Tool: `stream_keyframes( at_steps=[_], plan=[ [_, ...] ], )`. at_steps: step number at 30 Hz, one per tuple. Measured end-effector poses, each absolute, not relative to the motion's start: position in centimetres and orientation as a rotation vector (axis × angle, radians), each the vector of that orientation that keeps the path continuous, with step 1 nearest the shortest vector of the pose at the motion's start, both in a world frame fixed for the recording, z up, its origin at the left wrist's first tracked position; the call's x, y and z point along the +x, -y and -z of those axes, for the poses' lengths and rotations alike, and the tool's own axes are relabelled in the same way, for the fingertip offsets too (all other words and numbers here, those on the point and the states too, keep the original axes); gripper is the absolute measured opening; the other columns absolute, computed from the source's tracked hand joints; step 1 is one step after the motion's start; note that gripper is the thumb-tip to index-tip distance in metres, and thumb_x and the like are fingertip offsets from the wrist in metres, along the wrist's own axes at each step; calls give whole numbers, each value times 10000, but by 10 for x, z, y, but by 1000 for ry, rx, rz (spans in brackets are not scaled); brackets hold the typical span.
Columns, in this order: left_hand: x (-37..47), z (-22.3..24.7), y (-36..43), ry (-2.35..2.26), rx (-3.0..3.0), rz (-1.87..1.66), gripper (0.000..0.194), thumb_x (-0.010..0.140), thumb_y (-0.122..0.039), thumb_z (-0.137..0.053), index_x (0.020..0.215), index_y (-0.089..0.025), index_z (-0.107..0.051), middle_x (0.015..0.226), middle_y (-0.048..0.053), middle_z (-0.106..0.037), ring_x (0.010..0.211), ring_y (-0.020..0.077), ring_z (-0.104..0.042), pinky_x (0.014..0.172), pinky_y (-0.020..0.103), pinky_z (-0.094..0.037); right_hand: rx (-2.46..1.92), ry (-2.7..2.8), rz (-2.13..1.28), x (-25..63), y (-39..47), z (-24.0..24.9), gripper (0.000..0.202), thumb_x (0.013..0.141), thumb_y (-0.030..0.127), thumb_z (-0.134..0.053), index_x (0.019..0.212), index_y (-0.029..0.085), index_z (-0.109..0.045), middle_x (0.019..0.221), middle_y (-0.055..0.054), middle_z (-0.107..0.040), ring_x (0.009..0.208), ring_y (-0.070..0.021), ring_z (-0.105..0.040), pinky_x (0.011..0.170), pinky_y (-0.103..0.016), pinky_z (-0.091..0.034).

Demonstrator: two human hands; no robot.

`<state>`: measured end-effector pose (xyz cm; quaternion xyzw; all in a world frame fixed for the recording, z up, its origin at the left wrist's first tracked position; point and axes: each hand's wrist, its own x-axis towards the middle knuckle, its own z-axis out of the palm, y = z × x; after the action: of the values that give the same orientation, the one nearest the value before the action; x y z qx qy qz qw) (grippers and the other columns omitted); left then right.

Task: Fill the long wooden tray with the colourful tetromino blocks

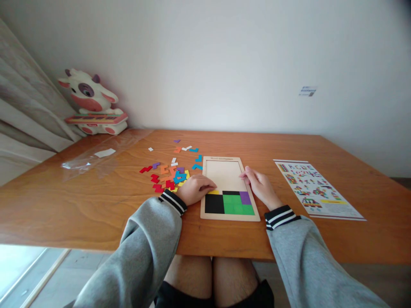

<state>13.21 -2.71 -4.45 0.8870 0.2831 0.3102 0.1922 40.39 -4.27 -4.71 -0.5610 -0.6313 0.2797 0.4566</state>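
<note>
A wooden puzzle board [229,217] lies flat in front of me. Black pieces [214,204], green pieces [233,205] and a purple piece [245,198] fill its near part, and the far part shows bare wood. My left hand [195,189] reaches over the board's left edge, its fingers closed at a yellow puzzle piece [213,192] that they partly cover. Along the right edge rests my right hand [259,185], fingers curled together at the rim. Whether anything is between those fingertips is hidden.
Loose coloured pieces [164,169] lie scattered left of the board. A printed sheet [316,188] lies on the right. Clear plastic wrapping [86,164] and a toy cow with a keyboard [96,119] are at the left. The wooden table [80,214] meets a wall behind.
</note>
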Motion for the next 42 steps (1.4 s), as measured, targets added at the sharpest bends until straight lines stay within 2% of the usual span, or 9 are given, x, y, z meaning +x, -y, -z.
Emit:
stream_keyframes(
  at_steps=[11,14,16,19,26,31,36,42],
  plan=[
    [127,40,28,-963,2527,-823,195,946,-274,-528,956,-197,-707,946,59,-735,890,176,-666,835,291,-520,-1391,1563,-684,404,42,50,644,887,734,-384,781,185,-703,697,-63,-657,683,-197,-602,662,-309,-480],
    [118,30,28,-1520,2613,-743,243,954,-291,-480,964,-189,-700,989,103,-717,946,252,-647,876,386,-487,-1382,1571,-676,405,42,51,643,899,722,-375,798,182,-709,674,-54,-640,690,-199,-605,667,-310,-475],
    [109,23,28,-2002,2520,-640,274,943,-328,-480,1042,-174,-683,1058,144,-695,1005,322,-624,879,453,-467,-1375,1580,-674,405,42,51,639,905,712,-375,806,177,-711,669,-50,-631,682,-195,-599,663,-308,-471],
    [93,17,26,-2377,2323,-438,334,927,-340,-479,1144,-149,-647,1111,173,-676,1031,366,-614,846,470,-469,-1374,1582,-673,404,42,50,640,904,713,-378,802,176,-709,670,-49,-629,674,-191,-593,656,-305,-472],
    [69,18,18,-2279,2320,-252,328,925,-219,-420,1055,-203,-721,1052,111,-735,1003,319,-652,810,407,-502,-1368,1577,-678,404,43,49,623,903,711,-385,835,179,-702,698,-57,-643,685,-193,-594,663,-307,-480],
    [68,28,12,-2202,2393,-363,285,924,-360,-493,1015,-235,-733,1030,86,-749,982,289,-660,842,385,-503,-1370,1595,-675,404,43,50,614,911,699,-382,854,176,-698,750,-66,-674,677,-185,-597,667,-304,-487],
    [68,29,11,-2183,2393,-412,361,899,-513,-532,985,-226,-733,1031,103,-744,997,311,-657,861,402,-496,-1387,1593,-668,404,42,52,610,907,699,-393,852,173,-696,759,-75,-691,681,-192,-618,650,-304,-488],
    [66,28,8,-2146,2307,-499,359,883,-439,-585,1134,-199,-678,1076,118,-728,1005,305,-668,851,390,-500,-1390,1601,-665,407,40,58,581,909,684,-411,878,181,-700,817,-90,-721,742,-213,-657,681,-317,-510]
  ],
)
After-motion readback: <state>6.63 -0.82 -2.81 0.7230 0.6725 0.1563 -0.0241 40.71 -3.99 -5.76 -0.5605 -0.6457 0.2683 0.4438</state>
